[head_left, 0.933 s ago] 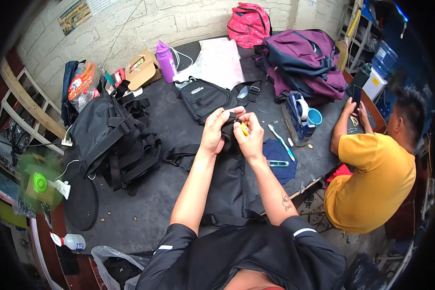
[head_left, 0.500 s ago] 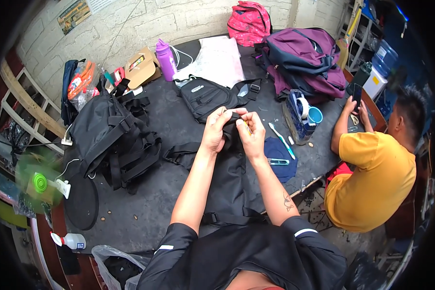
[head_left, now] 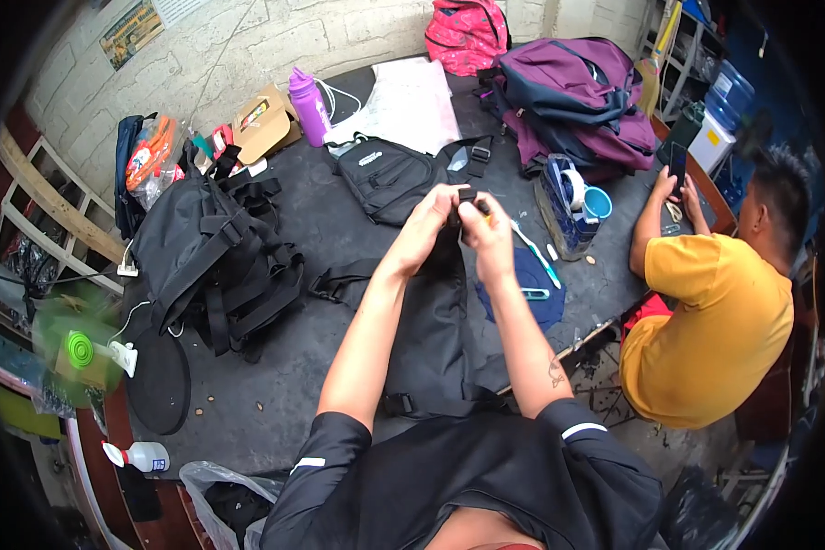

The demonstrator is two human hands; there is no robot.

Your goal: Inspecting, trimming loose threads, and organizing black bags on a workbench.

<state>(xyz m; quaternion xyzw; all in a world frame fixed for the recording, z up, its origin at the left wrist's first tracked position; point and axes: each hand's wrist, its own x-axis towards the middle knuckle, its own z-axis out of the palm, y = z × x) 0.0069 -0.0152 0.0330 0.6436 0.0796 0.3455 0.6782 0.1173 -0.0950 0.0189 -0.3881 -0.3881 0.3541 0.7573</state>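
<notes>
My left hand and my right hand meet over the middle of the table, both closed. Between their fingertips they pinch a piece of black webbing strap at the upper end of a black bag. A small yellow-orange thing shows at my right fingers; its kind I cannot make out. The bag lies lengthwise towards me between my forearms, with a side strap and buckle stretched out to the left. Just beyond my hands lies a small black sling bag.
A black backpack with loose straps sits left, near a whirling fan. Purple backpacks stand far right. A blue cloth lies under a toothbrush. On the right, a person in a yellow shirt holds a phone.
Both hands have shifted slightly up and my right hand has turned, its fingers curling more around the strap. The view has tilted a little. The other person stays seated with the phone.
</notes>
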